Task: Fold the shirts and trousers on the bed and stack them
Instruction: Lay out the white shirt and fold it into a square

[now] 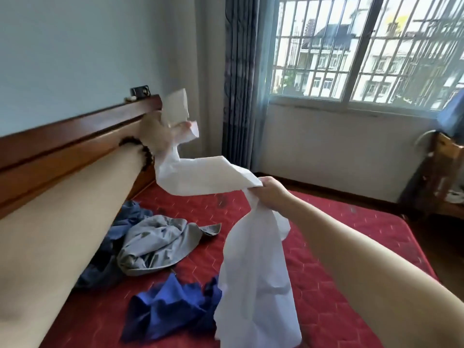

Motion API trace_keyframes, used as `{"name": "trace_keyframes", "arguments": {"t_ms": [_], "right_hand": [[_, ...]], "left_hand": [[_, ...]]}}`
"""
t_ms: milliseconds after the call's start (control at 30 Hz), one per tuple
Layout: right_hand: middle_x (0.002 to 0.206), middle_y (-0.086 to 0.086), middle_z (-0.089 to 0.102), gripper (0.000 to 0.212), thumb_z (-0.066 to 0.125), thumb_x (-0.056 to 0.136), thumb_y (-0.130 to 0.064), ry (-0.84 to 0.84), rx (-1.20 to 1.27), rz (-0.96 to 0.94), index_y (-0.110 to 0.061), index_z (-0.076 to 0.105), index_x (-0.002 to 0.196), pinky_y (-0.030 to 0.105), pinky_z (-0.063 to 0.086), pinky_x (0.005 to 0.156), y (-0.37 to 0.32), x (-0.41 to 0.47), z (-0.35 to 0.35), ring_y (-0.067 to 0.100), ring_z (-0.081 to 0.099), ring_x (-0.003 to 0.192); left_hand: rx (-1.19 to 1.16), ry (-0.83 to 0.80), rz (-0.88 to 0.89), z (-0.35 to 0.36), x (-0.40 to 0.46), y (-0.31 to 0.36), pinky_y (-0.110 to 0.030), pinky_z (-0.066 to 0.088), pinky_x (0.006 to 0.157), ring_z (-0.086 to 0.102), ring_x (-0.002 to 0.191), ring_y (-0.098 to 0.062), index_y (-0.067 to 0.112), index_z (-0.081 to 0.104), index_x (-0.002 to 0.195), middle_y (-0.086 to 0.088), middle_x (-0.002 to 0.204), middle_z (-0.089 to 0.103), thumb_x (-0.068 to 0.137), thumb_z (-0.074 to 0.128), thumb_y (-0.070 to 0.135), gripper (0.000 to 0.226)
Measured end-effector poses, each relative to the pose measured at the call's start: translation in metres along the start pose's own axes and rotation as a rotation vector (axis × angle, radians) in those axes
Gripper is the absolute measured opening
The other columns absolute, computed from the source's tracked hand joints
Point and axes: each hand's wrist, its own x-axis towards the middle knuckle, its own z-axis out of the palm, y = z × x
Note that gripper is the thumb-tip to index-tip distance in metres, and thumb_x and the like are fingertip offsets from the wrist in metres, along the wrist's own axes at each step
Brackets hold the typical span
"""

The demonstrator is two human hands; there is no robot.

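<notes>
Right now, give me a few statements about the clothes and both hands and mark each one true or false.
1. Both hands hold the white garment in the air. True: the left hand and the right hand each grip it.
2. The grey garment is neatly folded. False: it lies crumpled on the red mattress.
3. A bright blue garment lies crumpled near the white one's lower end. True.
4. The left wrist is bare. False: it wears a dark beaded bracelet.
</notes>
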Motion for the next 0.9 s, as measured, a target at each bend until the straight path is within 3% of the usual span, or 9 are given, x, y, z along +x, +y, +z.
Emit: {"name": "trace_keyframes", "arguments": {"t_ms": [133,233,333,400,467,633,733,833,900], "right_hand": [[0.053,-0.006,0.052,0.031,0.05,0.08,-0.004,-0.004,-0.199,-0.095,-0.017,0.057,0.054,0.018,0.038,0.047,-0.053,0.013,-0.019,0.012,0.046,0.05],[0.067,0.002,0.055,0.02,0.058,0.08,-0.002,-0.014,-0.317,-0.154,-0.015,0.062,0.065,0.03,0.047,0.059,-0.091,0.016,-0.024,0.018,0.051,0.061],[0.068,0.005,0.049,0.026,0.062,0.081,-0.004,0.013,-0.292,-0.243,-0.014,0.055,0.058,0.027,0.04,0.058,-0.112,0.017,-0.033,0.018,0.045,0.064],[0.076,0.007,0.054,0.007,0.067,0.081,-0.009,-0.016,-0.219,-0.341,-0.009,0.064,0.075,0.028,0.043,0.061,-0.114,0.015,-0.047,0.018,0.049,0.07],[0.091,0.006,0.064,0.028,0.078,0.078,-0.014,-0.121,-0.088,-0.369,-0.015,0.064,0.102,0.023,0.05,0.068,-0.104,0.014,-0.065,0.014,0.059,0.08],[0.132,0.001,0.056,0.074,0.083,0.075,-0.017,-0.321,-0.095,-0.286,-0.02,0.044,0.137,0.036,0.043,0.103,-0.037,0.019,-0.087,0.015,0.051,0.123],[0.116,0.001,0.067,0.044,0.077,0.082,-0.021,-0.272,-0.227,-0.202,-0.013,0.061,0.122,0.035,0.047,0.097,-0.003,0.019,-0.068,0.011,0.058,0.105],[0.064,-0.006,0.062,0.014,0.068,0.088,-0.011,-0.153,0.038,-0.167,0.003,0.068,0.09,0.023,0.045,0.063,-0.001,0.017,-0.059,0.005,0.051,0.059],[0.06,-0.002,0.05,0.022,0.06,0.093,-0.005,-0.093,0.193,-0.194,-0.004,0.057,0.071,0.024,0.044,0.062,-0.014,0.016,-0.065,0.007,0.045,0.054]], "left_hand": [[-0.017,-0.372,0.157,0.026,-0.02,-0.022,-0.031,0.028,0.111,0.031,0.141,-0.024,0.008,0.022,0.151,-0.011,0.154,0.031,0.059,0.063,0.081,0.125],[-0.195,-0.666,0.168,0.056,-0.032,-0.01,-0.031,0.034,0.11,0.041,0.135,-0.02,0.015,0.017,0.152,-0.005,0.149,0.04,0.056,0.083,0.059,0.125],[-0.114,-0.619,0.227,0.089,-0.036,-0.001,-0.02,0.047,0.088,0.062,0.104,-0.015,0.013,0.053,0.129,0.001,0.112,0.065,0.064,0.086,0.037,0.077],[-0.116,-0.495,0.252,0.094,-0.031,0.006,-0.011,0.045,0.07,0.064,0.084,-0.007,0.012,0.066,0.108,0.005,0.09,0.067,0.072,0.083,0.027,0.043],[-0.235,-0.48,0.224,0.088,-0.024,0.01,-0.006,0.044,0.056,0.062,0.065,0.006,0.014,0.069,0.089,0.011,0.074,0.065,0.073,0.083,0.018,0.022],[-0.359,-0.527,0.234,0.062,-0.017,0.034,-0.005,0.042,0.048,0.061,0.057,0.012,0.021,0.064,0.076,0.023,0.059,0.066,0.075,0.082,0.018,0.018],[-0.391,-0.557,0.284,0.049,-0.017,0.046,-0.004,0.043,0.047,0.062,0.059,0.013,0.022,0.063,0.078,0.026,0.06,0.066,0.078,0.079,0.013,0.018],[-0.391,-0.532,0.29,0.032,-0.01,0.04,-0.003,0.042,0.047,0.062,0.059,0.013,0.022,0.063,0.08,0.026,0.061,0.066,0.079,0.078,0.014,0.017],[-0.322,-0.485,0.264,0.018,-0.003,0.025,-0.002,0.041,0.047,0.061,0.06,0.014,0.024,0.064,0.085,0.024,0.063,0.067,0.078,0.079,0.02,0.017]]}}
